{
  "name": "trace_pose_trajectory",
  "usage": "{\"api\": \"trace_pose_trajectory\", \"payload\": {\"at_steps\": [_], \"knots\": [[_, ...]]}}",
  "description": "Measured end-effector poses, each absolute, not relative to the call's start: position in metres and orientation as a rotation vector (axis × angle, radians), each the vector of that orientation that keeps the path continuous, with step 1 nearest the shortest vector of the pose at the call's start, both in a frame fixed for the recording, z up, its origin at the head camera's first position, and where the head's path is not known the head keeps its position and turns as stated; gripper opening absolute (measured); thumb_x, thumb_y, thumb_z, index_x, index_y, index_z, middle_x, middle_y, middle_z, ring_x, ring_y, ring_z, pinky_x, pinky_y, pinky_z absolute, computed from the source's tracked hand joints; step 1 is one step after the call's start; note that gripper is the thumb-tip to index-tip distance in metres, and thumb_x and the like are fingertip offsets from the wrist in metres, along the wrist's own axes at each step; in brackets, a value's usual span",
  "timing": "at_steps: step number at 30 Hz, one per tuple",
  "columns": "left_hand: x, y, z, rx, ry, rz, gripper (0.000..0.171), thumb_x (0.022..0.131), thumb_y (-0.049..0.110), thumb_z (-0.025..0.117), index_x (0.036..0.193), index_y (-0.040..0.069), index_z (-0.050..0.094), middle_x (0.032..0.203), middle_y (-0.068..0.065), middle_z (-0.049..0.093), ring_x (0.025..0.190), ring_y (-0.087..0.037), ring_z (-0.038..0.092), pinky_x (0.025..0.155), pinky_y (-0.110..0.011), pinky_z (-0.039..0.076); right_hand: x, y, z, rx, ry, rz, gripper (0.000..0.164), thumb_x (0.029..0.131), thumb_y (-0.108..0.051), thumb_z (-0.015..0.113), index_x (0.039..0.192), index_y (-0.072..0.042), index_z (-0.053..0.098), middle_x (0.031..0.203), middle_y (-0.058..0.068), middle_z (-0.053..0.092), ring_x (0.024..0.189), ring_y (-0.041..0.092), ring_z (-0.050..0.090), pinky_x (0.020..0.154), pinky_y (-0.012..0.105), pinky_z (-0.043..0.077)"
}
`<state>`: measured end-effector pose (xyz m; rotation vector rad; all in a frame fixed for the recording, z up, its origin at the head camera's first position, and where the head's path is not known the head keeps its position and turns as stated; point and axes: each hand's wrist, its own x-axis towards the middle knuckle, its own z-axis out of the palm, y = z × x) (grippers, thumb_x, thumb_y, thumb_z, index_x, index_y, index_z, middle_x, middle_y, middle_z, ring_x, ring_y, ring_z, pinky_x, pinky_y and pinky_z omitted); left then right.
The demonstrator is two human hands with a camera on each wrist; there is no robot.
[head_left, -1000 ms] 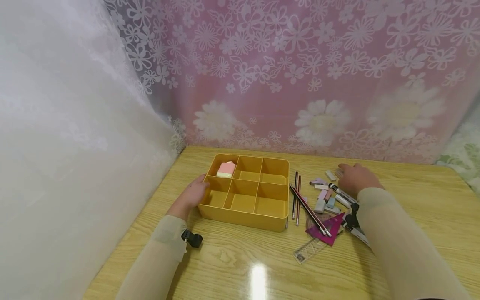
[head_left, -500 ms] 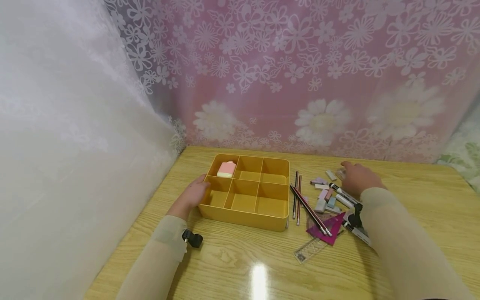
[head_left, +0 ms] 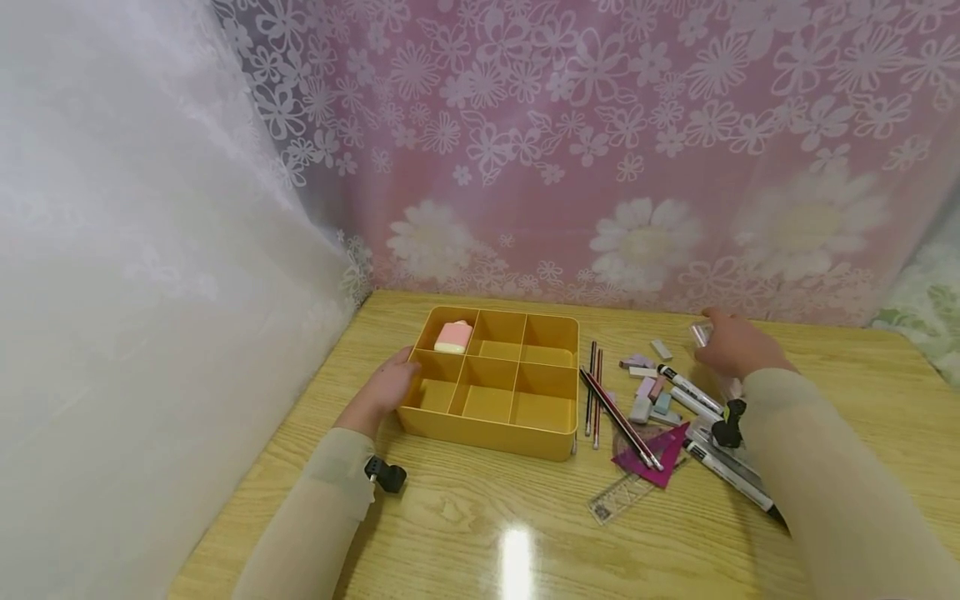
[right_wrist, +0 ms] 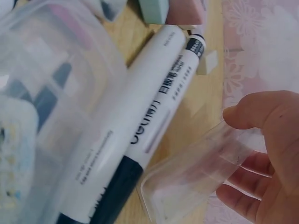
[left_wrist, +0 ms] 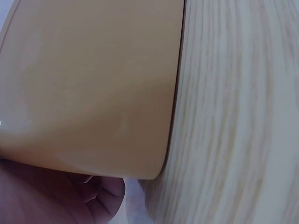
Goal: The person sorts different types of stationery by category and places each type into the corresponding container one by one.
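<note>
My left hand (head_left: 386,387) grips the left wall of a yellow compartment box (head_left: 483,438), thumb at the rim. In the left wrist view the box's side (left_wrist: 93,84) hides part of that hand. A pink-and-cream bottle-shaped item (head_left: 453,337) lies in the back left compartment. On the right, my right hand (head_left: 738,343) pinches a clear plastic case (right_wrist: 187,179) between thumb and fingers, tilted beside the whiteboard markers (right_wrist: 163,100). What the case contains, if anything, cannot be made out.
Right of the box lie several pencils (head_left: 597,400), a magenta set square (head_left: 667,467), a clear ruler (head_left: 618,497) and several erasers (head_left: 641,408). A larger translucent container (right_wrist: 88,56) is close to the markers. A floral curtain (head_left: 645,167) hangs behind the table.
My right hand has shifted right and slightly back, drawing the clear case away from the small white eraser. More of the markers shows now. The left hand and box stay put.
</note>
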<state>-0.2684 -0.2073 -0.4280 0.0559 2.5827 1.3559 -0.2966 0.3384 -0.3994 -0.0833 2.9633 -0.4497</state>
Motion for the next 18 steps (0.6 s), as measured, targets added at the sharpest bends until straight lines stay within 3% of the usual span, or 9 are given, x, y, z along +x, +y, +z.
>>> {"api": "trace_pose_trajectory", "payload": {"at_steps": [7,12,18], "knots": [[-0.269,-0.207,-0.429,0.059,2.577,1.362,0.056,0.106,0.029,0.032,0.160,0.012,0.030,0.158,-0.015,0.038,0.141,-0.035,0.036,0.117,-0.055,0.023,-0.292,0.335,-0.387,-0.099,2.997,-0.502,0.084,0.092,-0.038,0.065,0.151,0.006,0.028,0.133,0.045,0.041,0.100,0.056,0.056,0.069,0.063,0.051],[-0.269,-0.208,-0.429,0.058,2.587,1.349,0.056,0.106,0.029,0.032,0.159,0.011,0.031,0.158,-0.016,0.037,0.142,-0.036,0.035,0.117,-0.055,0.023,-0.296,0.328,-0.383,-0.120,3.035,-0.560,0.080,0.092,-0.038,0.065,0.149,0.006,0.030,0.136,0.040,0.039,0.103,0.053,0.055,0.074,0.066,0.048],[-0.270,-0.208,-0.429,0.059,2.584,1.359,0.056,0.106,0.028,0.032,0.159,0.011,0.032,0.158,-0.015,0.037,0.143,-0.035,0.034,0.118,-0.055,0.022,-0.302,0.307,-0.369,-0.202,3.075,-0.617,0.064,0.099,-0.035,0.059,0.142,0.008,0.038,0.123,0.032,0.055,0.098,0.045,0.061,0.075,0.062,0.049]]}}
